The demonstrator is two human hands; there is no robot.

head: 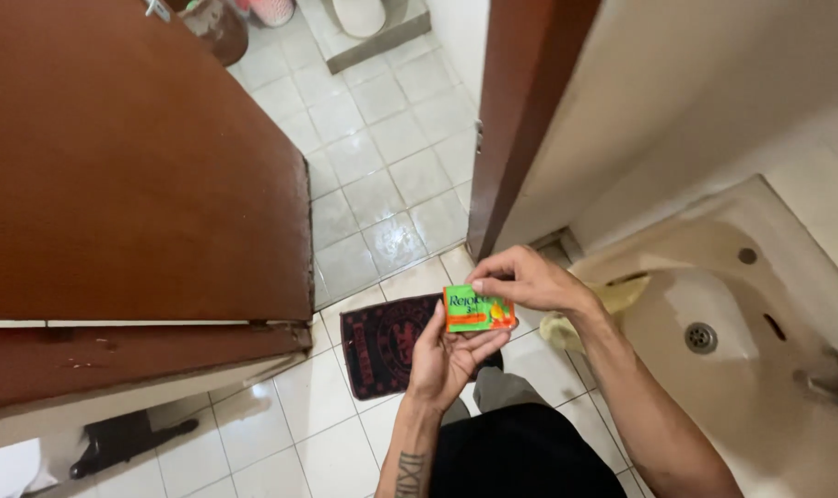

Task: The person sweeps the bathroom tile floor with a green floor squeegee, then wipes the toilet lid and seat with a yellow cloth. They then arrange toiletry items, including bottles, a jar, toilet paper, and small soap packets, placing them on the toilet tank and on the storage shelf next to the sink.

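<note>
Small green and orange box (477, 310) held between both hands, in front of the body. Left hand (447, 355) cupped under it, fingers closed on the lower edge, probably for support. Right hand (528, 279) pinching the top edge with fingertips, perhaps to find the flap. Below the hands, a dark mat (382, 343) on white floor tiles (382, 157). Right of the hands, a beige sink (760, 304). Left, a brown door (133, 175), open.
</note>
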